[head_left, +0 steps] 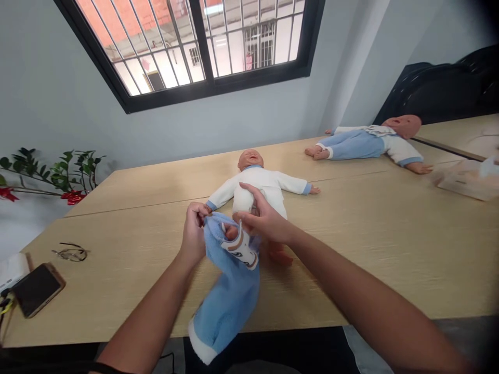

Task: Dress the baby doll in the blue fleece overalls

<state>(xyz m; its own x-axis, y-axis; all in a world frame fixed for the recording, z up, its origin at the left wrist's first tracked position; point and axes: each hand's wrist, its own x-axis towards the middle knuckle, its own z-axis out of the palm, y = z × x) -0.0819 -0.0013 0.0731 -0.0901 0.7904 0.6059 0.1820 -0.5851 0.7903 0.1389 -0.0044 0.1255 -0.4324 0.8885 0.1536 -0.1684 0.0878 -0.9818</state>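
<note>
A baby doll [267, 182] in a white top with blue cuffs lies on its back on the table, head toward the window. Blue doll trousers [234, 285] with white hems hang partly over the table's front edge. My left hand [195, 228] pinches their waistband. One doll foot [231, 231] shows inside the waist opening, beside a white patterned patch. My right hand [267, 215] is closed around the doll's leg at the thigh and knee, with part of the grip hidden. The doll's other leg [279, 254] lies bare on the table.
A second doll [358, 143] in blue trousers lies at the back right. Near it stands a blurred pale box of tissues [471, 179]. Glasses [72, 253] and a phone [37, 289] lie at the left. A plant [74, 171] stands beyond the table's left edge.
</note>
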